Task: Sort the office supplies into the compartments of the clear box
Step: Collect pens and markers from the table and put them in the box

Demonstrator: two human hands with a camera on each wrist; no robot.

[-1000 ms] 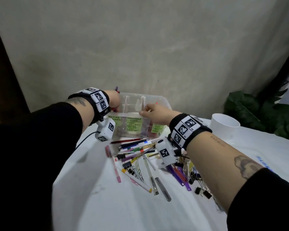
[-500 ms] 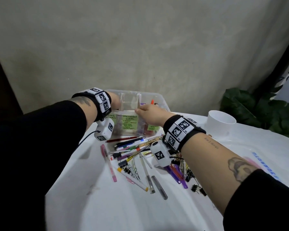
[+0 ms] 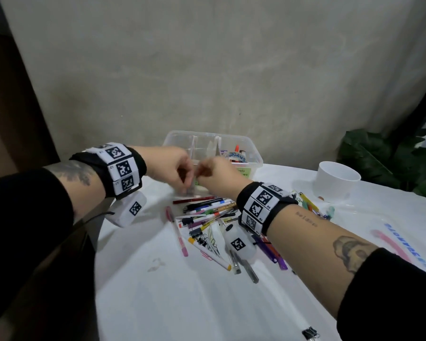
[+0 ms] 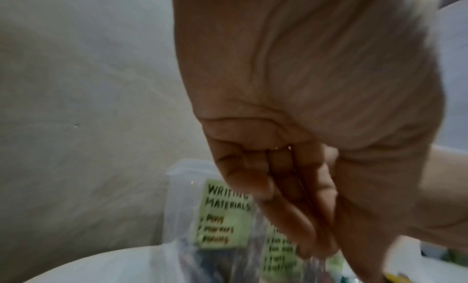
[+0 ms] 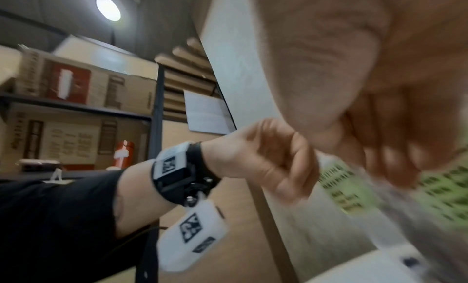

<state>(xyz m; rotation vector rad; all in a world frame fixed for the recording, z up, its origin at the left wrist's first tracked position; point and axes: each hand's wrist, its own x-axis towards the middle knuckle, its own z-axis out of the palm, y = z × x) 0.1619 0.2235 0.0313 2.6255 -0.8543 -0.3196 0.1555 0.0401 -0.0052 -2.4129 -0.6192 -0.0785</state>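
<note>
The clear box point(image 3: 246, 146) with dividers stands at the back of the table; its right compartment holds a few supplies. Green labels hang on its near wall, one reading "Writing Materials" point(image 4: 225, 213). My left hand point(image 3: 178, 172) and right hand point(image 3: 213, 174) meet just in front of that wall, fingers curled, fingertips nearly touching. Both seem to pinch a blurred clear plastic bag point(image 3: 190, 190) with dark contents, which hangs below them. The left wrist view shows my curled fingers point(image 4: 291, 197) over the bag point(image 4: 202, 265). A pile of pens and markers point(image 3: 207, 212) lies nearer me.
Binder clips point(image 3: 198, 235) and paper clips mix into the pile. A white cup point(image 3: 337, 180) stands at the right, with coloured pens point(image 3: 308, 205) beside it and a plant point(image 3: 391, 163) behind. One black binder clip point(image 3: 309, 333) lies at the near edge.
Both hands left the box's rim and came together in front of its near wall. The left hand moved right from the box's left end; the right hand dropped lower.
</note>
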